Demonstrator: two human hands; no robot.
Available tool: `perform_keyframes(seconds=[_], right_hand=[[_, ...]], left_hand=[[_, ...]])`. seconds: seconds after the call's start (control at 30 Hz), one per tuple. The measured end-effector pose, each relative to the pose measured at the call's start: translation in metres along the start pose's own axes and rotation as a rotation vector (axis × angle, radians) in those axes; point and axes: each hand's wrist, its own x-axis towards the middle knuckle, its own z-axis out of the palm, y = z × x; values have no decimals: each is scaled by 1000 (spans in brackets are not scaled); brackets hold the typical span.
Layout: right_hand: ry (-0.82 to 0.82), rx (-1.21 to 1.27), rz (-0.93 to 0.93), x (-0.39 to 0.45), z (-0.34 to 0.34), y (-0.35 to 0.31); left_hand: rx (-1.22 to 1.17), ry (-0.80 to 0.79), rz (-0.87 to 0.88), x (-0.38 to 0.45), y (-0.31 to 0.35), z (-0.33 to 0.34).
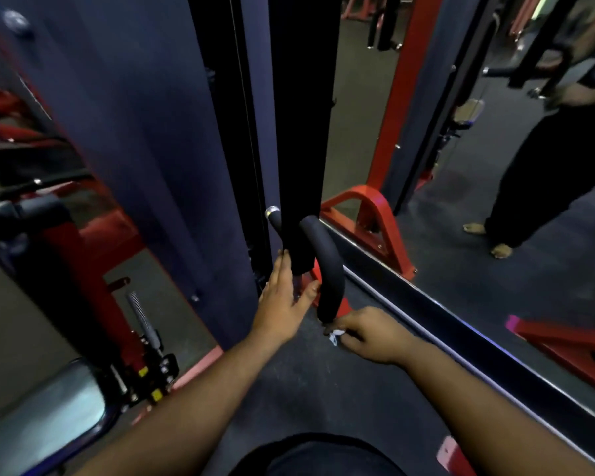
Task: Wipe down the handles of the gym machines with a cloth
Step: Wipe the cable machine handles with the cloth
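Observation:
A curved black padded handle (327, 266) hangs in front of the machine's dark upright column, with a chrome-capped end (272, 211) on its far side. My left hand (284, 297) lies flat with straight fingers against the column beside the handle, thumb toward the grip. My right hand (364, 333) is curled at the handle's lower end and pinches a small white cloth (334, 336), of which only a scrap shows.
A wall mirror (495, 201) with a metal bottom edge runs along the right, reflecting a standing person. Red machine frame feet (375, 221) sit by the mirror. A padded seat (42, 407) and a spring pin (145, 321) lie at the left. Dark rubber floor lies below.

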Motion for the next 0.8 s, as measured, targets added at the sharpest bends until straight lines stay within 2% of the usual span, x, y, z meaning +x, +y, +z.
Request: perform_keyframes(seconds=[0.1, 0.27, 0.5, 0.63, 0.8], right_hand=[[45, 41, 0, 7, -12, 18], [112, 52, -114, 38, -40, 31], [249, 206, -285, 118, -65, 77], [251, 374, -366, 145, -80, 87], [223, 545, -444, 164, -97, 77]], left_hand=[[-72, 68, -34, -1, 6, 3], [-145, 191, -61, -3, 31, 5], [-152, 484, -153, -4, 79, 12], [28, 628, -281, 6, 123, 28], [543, 659, -425, 19, 160, 46]])
